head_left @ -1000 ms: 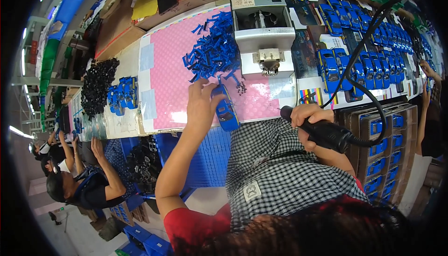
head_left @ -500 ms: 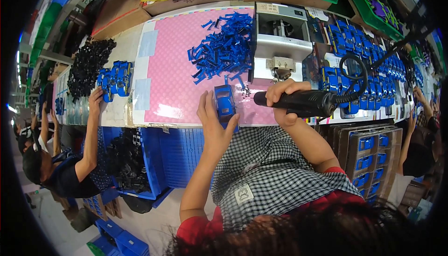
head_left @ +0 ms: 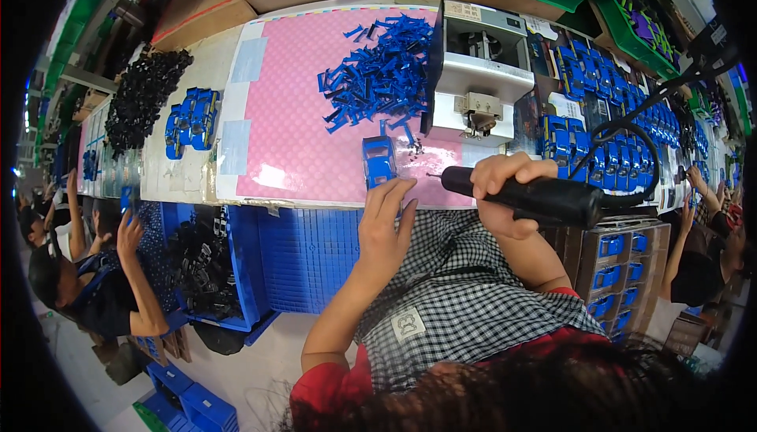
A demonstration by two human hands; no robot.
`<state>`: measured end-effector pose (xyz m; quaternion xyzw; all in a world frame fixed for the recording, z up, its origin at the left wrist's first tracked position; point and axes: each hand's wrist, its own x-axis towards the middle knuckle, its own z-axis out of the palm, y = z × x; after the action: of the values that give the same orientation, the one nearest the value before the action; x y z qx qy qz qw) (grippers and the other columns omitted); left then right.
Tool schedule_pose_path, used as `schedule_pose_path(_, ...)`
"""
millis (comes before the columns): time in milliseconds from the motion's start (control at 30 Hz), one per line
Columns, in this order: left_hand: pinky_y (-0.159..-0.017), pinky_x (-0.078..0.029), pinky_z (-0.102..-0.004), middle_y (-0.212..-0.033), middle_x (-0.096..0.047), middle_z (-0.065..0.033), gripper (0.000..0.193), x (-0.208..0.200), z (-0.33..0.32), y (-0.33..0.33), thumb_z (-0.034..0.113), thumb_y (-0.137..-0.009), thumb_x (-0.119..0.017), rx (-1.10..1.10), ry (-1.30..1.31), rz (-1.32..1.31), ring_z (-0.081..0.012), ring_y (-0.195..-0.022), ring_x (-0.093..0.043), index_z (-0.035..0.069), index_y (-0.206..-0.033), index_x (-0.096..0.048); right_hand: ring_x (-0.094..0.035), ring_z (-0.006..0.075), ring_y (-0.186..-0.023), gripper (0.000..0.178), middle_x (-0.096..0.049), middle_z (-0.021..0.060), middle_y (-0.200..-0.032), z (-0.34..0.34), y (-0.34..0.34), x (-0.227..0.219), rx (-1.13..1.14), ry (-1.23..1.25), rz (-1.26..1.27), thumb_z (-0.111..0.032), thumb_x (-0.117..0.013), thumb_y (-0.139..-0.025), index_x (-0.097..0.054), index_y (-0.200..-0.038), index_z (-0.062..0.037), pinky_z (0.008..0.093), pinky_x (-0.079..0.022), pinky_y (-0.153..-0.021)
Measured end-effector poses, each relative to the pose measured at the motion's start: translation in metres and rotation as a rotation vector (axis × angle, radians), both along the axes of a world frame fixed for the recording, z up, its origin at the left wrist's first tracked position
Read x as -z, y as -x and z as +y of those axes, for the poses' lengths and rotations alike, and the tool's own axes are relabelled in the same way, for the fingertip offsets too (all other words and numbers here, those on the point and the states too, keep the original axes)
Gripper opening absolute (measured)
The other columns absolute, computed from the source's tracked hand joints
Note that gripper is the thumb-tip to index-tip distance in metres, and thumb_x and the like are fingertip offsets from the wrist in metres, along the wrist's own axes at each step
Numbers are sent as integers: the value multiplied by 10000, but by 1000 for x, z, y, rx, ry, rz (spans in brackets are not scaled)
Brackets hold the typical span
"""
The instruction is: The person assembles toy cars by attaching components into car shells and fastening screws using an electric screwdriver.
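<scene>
A blue toy car body (head_left: 379, 162) lies on the pink mat (head_left: 292, 117) at the table's front. My left hand (head_left: 384, 223) is at its near end, fingers bent together toward the right; whether something small is between the fingertips is hidden. My right hand (head_left: 511, 191) is wrapped round a black electric screwdriver (head_left: 544, 200), held level above the table edge. Its thin bit points left, close to my left fingertips. Small dark screws (head_left: 416, 148) are scattered just right of the car. Beyond it is a heap of blue plastic parts (head_left: 378, 73).
A grey metal machine (head_left: 482, 77) stands behind the screwdriver. Rows of blue car bodies (head_left: 603, 152) fill the right side. More car bodies (head_left: 192, 123) and black parts (head_left: 142, 101) are at left. Blue bins (head_left: 300, 262) stand below the table. A co-worker (head_left: 87, 290) sits at left.
My left hand has let go of the car's sides and moved nearer and right. The screwdriver has shifted slightly right and nearer. The left co-worker's hand has withdrawn from the car bodies.
</scene>
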<state>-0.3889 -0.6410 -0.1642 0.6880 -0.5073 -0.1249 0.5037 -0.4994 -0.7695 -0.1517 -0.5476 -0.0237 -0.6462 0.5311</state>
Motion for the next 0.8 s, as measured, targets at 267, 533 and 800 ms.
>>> schedule_pose_path(267, -721, -468, -368, -960, -551, -148, 239, 20, -38, 11, -51, -718, -628, 147, -25, -134, -308, -894, -538, -7, -950, -593, -544, 160, -533, 615, -486, 67, -746, 5, 20, -9, 9, 61, -51, -593, -610, -775, -362, -1005, -80, 296, -484, -545)
schedule_pose_path(533, -706, -472, -352, -945, -561, -131, 248, 21, -66, 10, -80, -676, -559, 93, -58, -417, -294, -875, -543, -13, -912, -595, -552, 173, -536, 632, -493, 69, -737, -4, 41, -5, 98, 112, -10, -612, -611, -762, -365, -1011, -86, 309, -486, -562)
schedule_pose_path(800, -591, -470, -294, -772, -615, -92, 85, 2, -28, 24, 2, -749, -675, 57, -119, 231, -227, -688, -591, -12, -800, -609, -543, 182, -566, 639, -492, 63, -746, 23, 65, -31, 53, -90, 15, -627, -618, -742, -366, -1004, -101, 338, -471, -614)
